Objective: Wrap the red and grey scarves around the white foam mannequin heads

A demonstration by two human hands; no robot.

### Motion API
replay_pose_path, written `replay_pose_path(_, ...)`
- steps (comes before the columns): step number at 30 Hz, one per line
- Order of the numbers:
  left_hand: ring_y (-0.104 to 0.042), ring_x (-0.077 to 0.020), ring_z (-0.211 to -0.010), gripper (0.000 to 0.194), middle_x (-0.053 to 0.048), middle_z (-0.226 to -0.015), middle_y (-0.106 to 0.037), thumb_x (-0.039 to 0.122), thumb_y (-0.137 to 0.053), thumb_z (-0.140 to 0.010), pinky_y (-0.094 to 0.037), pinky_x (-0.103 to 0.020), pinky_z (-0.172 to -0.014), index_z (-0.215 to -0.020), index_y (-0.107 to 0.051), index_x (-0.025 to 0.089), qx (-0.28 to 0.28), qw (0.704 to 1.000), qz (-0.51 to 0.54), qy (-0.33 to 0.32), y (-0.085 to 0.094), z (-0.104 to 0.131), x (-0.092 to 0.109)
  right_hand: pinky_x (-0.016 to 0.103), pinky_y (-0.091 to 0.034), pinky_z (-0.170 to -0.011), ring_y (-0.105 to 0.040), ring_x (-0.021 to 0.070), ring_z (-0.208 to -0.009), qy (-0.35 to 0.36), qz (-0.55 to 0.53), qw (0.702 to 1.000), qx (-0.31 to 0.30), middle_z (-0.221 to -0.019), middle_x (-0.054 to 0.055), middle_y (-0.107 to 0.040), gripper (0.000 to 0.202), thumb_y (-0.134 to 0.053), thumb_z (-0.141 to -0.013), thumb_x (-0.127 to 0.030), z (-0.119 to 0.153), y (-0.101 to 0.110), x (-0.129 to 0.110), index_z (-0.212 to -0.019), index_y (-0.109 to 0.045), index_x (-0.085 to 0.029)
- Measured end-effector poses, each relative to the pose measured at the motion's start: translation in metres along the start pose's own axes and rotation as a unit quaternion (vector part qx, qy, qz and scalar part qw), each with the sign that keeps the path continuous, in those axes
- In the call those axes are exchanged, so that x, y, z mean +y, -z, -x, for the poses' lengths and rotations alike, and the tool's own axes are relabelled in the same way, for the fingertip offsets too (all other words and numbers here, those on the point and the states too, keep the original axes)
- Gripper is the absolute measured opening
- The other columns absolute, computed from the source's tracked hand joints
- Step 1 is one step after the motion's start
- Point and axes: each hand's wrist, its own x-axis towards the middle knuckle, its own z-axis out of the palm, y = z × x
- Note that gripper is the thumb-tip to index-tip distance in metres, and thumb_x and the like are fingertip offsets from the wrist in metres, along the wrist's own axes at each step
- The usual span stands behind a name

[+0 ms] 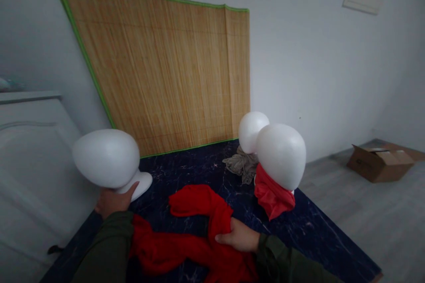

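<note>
Red cloth (172,247): nearest the camera, bunched on the dark blue tabletop (318,234); lies right of and nearer than the left head form (106,157), the landmark here. One length runs left to right, from beside the left sleeve (108,247) toward the right hand (241,235); another runs away, then hooks left.
Nearer hand: right — touching the cloth, thumb over it, fingers curled at its right edge, pinching a fold. Forearm comes in from the lower right.
Left head form: white, tilted; crown and neck slant, base toward the right.
Left hand (114,201): just under the landmark, wrapped round its neck, thumb to the right — some fingers hidden.
Other head forms (281,154): two, well right of the landmark, coral cloth (272,194) round the nearer one's neck.
</note>
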Motion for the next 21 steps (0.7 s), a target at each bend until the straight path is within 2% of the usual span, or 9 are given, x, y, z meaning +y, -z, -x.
replay_pose_path(2, -0.047, -0.0424, -0.107, 0.095, -0.023, -0.117, -0.052, 0.075, -0.052, -0.051, -0.036, -0.054, -0.089, -0.116, -0.046, 0.005, -0.003, 1.000, -0.015, 0.014, -0.003, -0.005, -0.003, 0.032, -0.043, -0.085, -0.057, 0.0212, -0.095, -0.003, -0.008, 1.000, -0.004, -0.103, 0.003, -0.063, 0.039, -0.064, -0.069, -0.031, 0.000, 0.000, 0.000, -0.106, -0.058, -0.018)
replay_pose_path(5, -0.050, -0.0383, -0.107, 0.089, -0.017, -0.117, -0.055, 0.070, -0.057, -0.051, -0.040, -0.050, -0.088, -0.116, -0.047, 0.010, -0.011, 0.999, 0.003, 0.041, -0.002, -0.009, -0.005, 0.032, -0.043, -0.084, -0.057, 0.0208, -0.094, -0.006, -0.032, 0.999, -0.011, -0.100, 0.003, -0.064, 0.039, -0.064, -0.069, -0.030, -0.001, -0.001, -0.001, -0.105, -0.059, -0.017)
replay_pose_path(9, -0.050, -0.0386, -0.106, 0.090, -0.018, -0.118, -0.054, 0.068, -0.060, -0.051, -0.041, -0.049, -0.087, -0.118, -0.047, 0.008, 0.021, 0.995, 0.065, 0.070, 0.008, 0.003, 0.001, 0.032, -0.043, -0.085, -0.057, 0.0203, -0.093, 0.000, -0.064, 0.998, -0.015, -0.097, 0.001, -0.064, 0.041, -0.067, -0.066, -0.031, -0.002, 0.000, -0.001, -0.104, -0.058, -0.018)
replay_pose_path(12, -0.049, -0.0362, -0.109, 0.084, -0.018, -0.119, -0.053, 0.060, -0.062, -0.055, -0.041, -0.046, -0.091, -0.118, -0.047, 0.007, 0.047, 0.987, 0.133, 0.073, 0.017, 0.031, 0.016, 0.034, -0.042, -0.087, -0.057, 0.0206, -0.094, 0.009, -0.082, 0.996, -0.019, -0.098, 0.002, -0.064, 0.047, -0.069, -0.064, -0.033, -0.002, 0.003, -0.001, -0.106, -0.057, -0.018)
replay_pose_path(15, -0.048, -0.0300, -0.112, 0.076, -0.015, -0.121, -0.053, 0.052, -0.062, -0.060, -0.039, -0.040, -0.096, -0.119, -0.046, 0.007, 0.068, 0.974, 0.209, 0.051, 0.028, 0.068, 0.033, 0.037, -0.040, -0.089, -0.057, 0.0213, -0.094, 0.001, -0.078, 0.997, -0.011, -0.097, 0.003, -0.064, 0.049, -0.071, -0.061, -0.036, -0.006, 0.006, -0.002, -0.104, -0.057, -0.017)
replay_pose_path(17, -0.045, -0.0280, -0.115, 0.076, -0.017, -0.123, -0.050, 0.050, -0.061, -0.062, -0.036, -0.038, -0.099, -0.120, -0.043, 0.003, 0.078, 0.966, 0.244, 0.039, 0.035, 0.093, 0.041, 0.039, -0.039, -0.091, -0.057, 0.0215, -0.095, 0.001, -0.079, 0.997, 0.000, -0.097, 0.004, -0.064, 0.050, -0.071, -0.060, -0.038, -0.008, 0.006, -0.002, -0.103, -0.057, -0.017)
replay_pose_path(20, -0.042, -0.0261, -0.119, 0.079, -0.021, -0.126, -0.046, 0.048, -0.061, -0.063, -0.034, -0.035, -0.102, -0.121, -0.041, -0.002, 0.061, 0.965, 0.255, 0.022, 0.050, 0.123, 0.044, 0.039, -0.036, -0.094, -0.055, 0.0211, -0.099, 0.012, -0.099, 0.995, 0.026, -0.101, 0.004, -0.063, 0.052, -0.071, -0.060, -0.039, -0.002, 0.001, -0.008, -0.105, -0.056, -0.018)
replay_pose_path(21, -0.042, -0.0252, -0.119, 0.080, -0.021, -0.127, -0.046, 0.047, -0.062, -0.062, -0.033, -0.034, -0.102, -0.122, -0.041, -0.002, 0.052, 0.966, 0.251, 0.017, 0.055, 0.131, 0.043, 0.040, -0.035, -0.095, -0.055, 0.0210, -0.099, 0.008, -0.103, 0.995, 0.018, -0.102, 0.005, -0.063, 0.052, -0.072, -0.060, -0.039, 0.006, -0.002, -0.012, -0.105, -0.057, -0.018)
